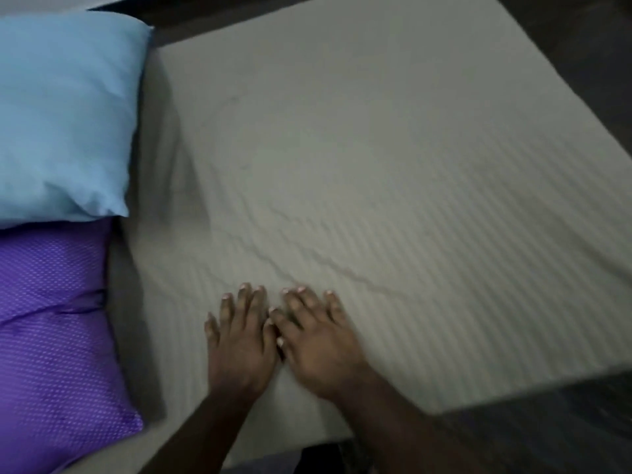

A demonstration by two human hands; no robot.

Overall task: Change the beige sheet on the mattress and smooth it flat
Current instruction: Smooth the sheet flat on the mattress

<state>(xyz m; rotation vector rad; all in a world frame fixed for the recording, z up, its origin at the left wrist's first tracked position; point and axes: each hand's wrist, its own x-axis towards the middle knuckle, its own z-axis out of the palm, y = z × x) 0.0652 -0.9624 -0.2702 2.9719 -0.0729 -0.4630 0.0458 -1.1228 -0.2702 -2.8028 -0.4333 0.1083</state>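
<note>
Both hands lay nearest the camera, palms down and side by side on the beige ribbed fabric sheet (393, 165). Left hand (241, 340) and right hand (318, 340) had their fingers extended and spread, pressing flat and gripping nothing. Beyond the fingertips, shallow creases crossed the sheet, which covered the mattress. At the left edge rested a light blue pillow (65, 118) and a purple dotted pillow (54, 336), touching each other.

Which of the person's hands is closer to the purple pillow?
The left hand. It presses flat on the beige sheet, apart from the purple pillow at its left. The right hand lies just beyond it, farther from the pillow.
</note>
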